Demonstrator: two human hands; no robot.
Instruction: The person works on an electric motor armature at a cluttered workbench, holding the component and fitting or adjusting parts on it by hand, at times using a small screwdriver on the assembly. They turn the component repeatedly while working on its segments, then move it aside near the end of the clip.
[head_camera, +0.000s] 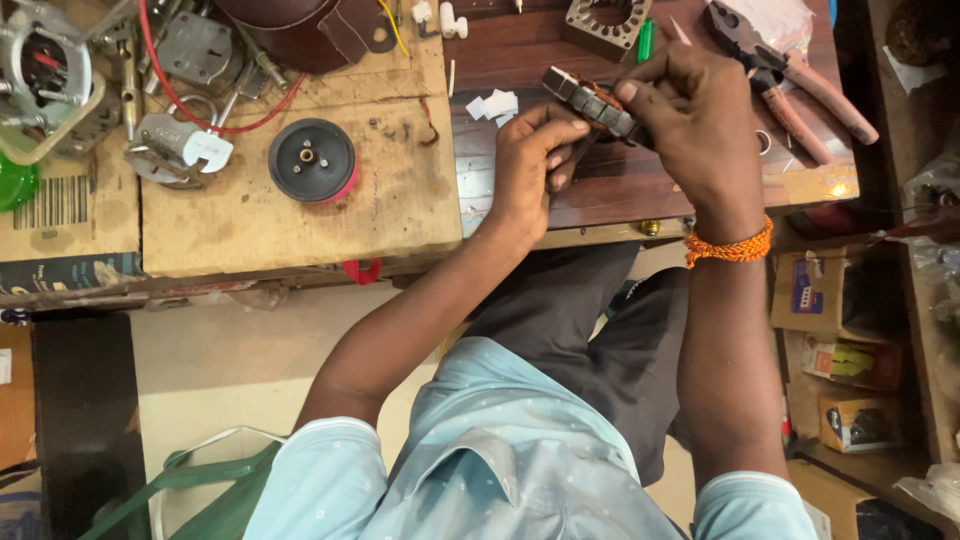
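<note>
2 hands (610, 140), 1 stator (592, 104), 1 pliers (790, 80), 1 disc (312, 160)

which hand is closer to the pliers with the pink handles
Right. The right hand sits just beside the pliers; the left hand is farther off, on the other side of the stator core.

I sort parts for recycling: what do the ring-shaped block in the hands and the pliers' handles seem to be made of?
The grey ring-shaped stacked block, held by both hands, looks like layered dull metal, its edge showing thin plates; reddish windings inside suggest copper. The pliers' pink handles look like smooth plastic or rubber sleeves over dark steel.
</note>
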